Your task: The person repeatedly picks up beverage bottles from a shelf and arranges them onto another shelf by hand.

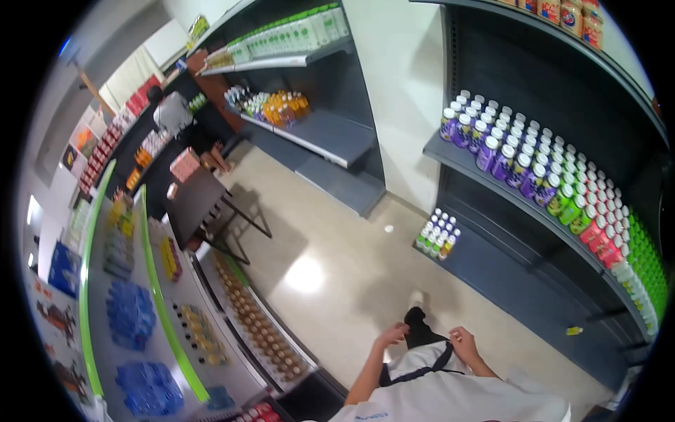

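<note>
My left hand (393,335) is in front of my waist at the lower middle, beside my dark trouser leg, its fingers bent; nothing can be made out in it. To its right, my right hand (462,342) is held near the dark strap (441,356) over my light shirt, fingers curled. Whether it grips anything is too small to tell. Both hands are apart from the shelves. Purple-labelled bottles (503,158) with white caps stand in rows on the right shelf, beside green and red ones.
A small group of bottles (437,235) sits on the right unit's bottom shelf; a small yellow bottle (574,330) lies farther along. A dark table (200,204) stands at the left. Water packs (131,316) fill the left shelf. Another person (174,116) bends at the far shelves.
</note>
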The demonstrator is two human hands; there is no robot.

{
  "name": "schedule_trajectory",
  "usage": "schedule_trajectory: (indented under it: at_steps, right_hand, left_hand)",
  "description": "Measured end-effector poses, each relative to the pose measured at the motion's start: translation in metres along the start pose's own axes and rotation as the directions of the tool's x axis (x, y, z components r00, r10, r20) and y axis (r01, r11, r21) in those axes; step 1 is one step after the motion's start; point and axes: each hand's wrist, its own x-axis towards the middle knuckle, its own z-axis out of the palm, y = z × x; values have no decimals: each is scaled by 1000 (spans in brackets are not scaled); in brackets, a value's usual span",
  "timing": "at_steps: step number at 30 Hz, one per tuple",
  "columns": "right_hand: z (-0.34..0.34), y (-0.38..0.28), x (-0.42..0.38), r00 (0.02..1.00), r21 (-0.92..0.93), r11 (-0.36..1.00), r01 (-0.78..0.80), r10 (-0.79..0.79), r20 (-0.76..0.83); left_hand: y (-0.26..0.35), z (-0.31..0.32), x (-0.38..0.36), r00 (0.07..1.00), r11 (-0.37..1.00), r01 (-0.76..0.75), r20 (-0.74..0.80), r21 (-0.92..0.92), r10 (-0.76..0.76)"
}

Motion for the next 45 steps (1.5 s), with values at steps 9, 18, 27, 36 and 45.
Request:
schedule_trajectory:
  at_steps: [9, 18, 27, 36, 45]
  right_hand:
    - [10, -124, 212, 955, 55, 976, 210, -193, -224]
    - [-71, -390, 400, 639, -276, 830, 485, -551, -536]
    - [-90, -422, 490, 598, -572, 813, 112, -514, -615]
    - [-75, -447, 507, 448, -496, 861, 108, -488, -749]
    - [-45, -397, 404, 417, -220, 961, 168, -271, -868]
  left_hand:
    - [232, -107, 92, 902, 875, -390, -75, 287, 426]
    - [462, -109, 76, 483, 550, -798, -287, 245, 827]
    - [584, -133, 123, 125, 51, -940, 202, 337, 971]
    - [641, -129, 140, 193, 121, -930, 182, 347, 964]
    - [610, -129, 119, 56, -98, -971, 608, 218, 792]
